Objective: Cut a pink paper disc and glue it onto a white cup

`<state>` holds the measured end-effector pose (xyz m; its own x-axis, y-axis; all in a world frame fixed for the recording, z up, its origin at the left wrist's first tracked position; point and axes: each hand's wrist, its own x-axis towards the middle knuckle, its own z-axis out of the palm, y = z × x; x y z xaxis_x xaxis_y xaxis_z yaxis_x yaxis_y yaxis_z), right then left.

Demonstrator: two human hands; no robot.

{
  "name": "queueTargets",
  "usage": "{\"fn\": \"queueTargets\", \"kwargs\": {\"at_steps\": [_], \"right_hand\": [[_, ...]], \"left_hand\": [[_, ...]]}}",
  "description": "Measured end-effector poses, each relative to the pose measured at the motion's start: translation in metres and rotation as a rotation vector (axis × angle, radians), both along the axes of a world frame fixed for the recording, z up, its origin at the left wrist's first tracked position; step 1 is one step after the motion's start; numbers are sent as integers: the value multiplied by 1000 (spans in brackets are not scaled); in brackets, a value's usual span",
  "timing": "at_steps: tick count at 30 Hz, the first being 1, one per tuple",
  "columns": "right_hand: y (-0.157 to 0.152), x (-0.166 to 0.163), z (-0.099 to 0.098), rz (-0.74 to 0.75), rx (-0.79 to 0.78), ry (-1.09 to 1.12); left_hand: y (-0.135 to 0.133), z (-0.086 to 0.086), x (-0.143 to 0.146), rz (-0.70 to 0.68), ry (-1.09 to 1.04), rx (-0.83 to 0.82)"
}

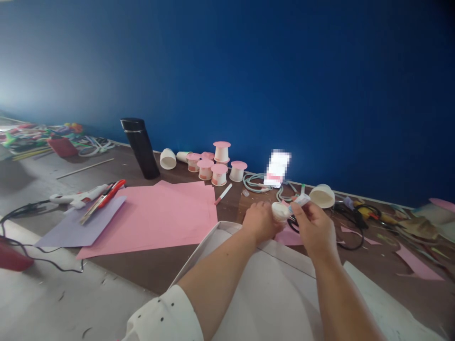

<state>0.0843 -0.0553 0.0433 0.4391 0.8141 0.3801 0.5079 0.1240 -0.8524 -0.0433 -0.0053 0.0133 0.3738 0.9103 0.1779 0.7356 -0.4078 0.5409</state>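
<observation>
My left hand (261,220) is closed around a small white paper cup (280,211), turned with its round end up. Close beside it, my right hand (319,232) pinches a small white tube (302,200). The tube's pale blue tip is at the edge of the cup; whether they touch I cannot tell. Under my forearms is a white shallow tray or box lid (256,289). Behind my hands, several paper cups (237,173) stand upside down with pink paper discs (222,144) on their ends.
Pink sheets (167,215), a lilac sheet (67,232), a red cutter (110,194) and a glue gun (80,195) lie left. A black flask (140,149) leans near the blue wall. A lit phone (277,168), cables (256,184), a loose cup (322,196) and paper scraps (417,263) are right.
</observation>
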Motion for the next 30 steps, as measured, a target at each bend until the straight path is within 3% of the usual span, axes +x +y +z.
{"fn": "queueTargets", "kwargs": {"at_steps": [5, 10, 18, 23, 30], "right_hand": [[4, 0, -7, 129, -16, -69], [7, 1, -12, 146, 1, -80], [10, 3, -15, 68, 20, -141], [4, 0, -7, -51, 75, -11], [5, -5, -11, 126, 32, -61]], "left_hand": [[0, 1, 0, -6, 20, -22], [1, -1, 0, -14, 30, -14], [1, -1, 0, 1, 22, -7], [1, 0, 0, -4, 20, -6], [2, -3, 1, -12, 22, -1]]}}
